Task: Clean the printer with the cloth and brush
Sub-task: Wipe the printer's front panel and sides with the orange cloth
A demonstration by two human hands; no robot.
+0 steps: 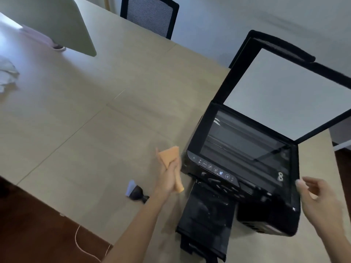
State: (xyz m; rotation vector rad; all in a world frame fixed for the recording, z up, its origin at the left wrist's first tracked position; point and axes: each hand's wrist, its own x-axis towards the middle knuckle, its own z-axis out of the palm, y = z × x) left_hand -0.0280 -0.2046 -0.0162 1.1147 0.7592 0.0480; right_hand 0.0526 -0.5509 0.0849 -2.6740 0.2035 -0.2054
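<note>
A black printer [245,177] stands at the table's right end with its scanner lid [281,92] raised and the glass bed exposed; its paper tray sticks out toward me. My left hand [169,179] grips an orange cloth [170,155] just left of the printer's control panel, off the surface. My right hand [319,202] hovers with fingers apart beside the printer's right front corner, holding nothing. A small brush [135,192] with a black handle and pale bristles lies on the table to the left of my left forearm.
The light wooden table [95,120] stretches left and back. A green divider panel [57,23] stands at the far left, with crumpled white cloth [6,73] near it. Two black chairs [150,16] sit behind the table. A white cable [81,242] lies on the dark floor.
</note>
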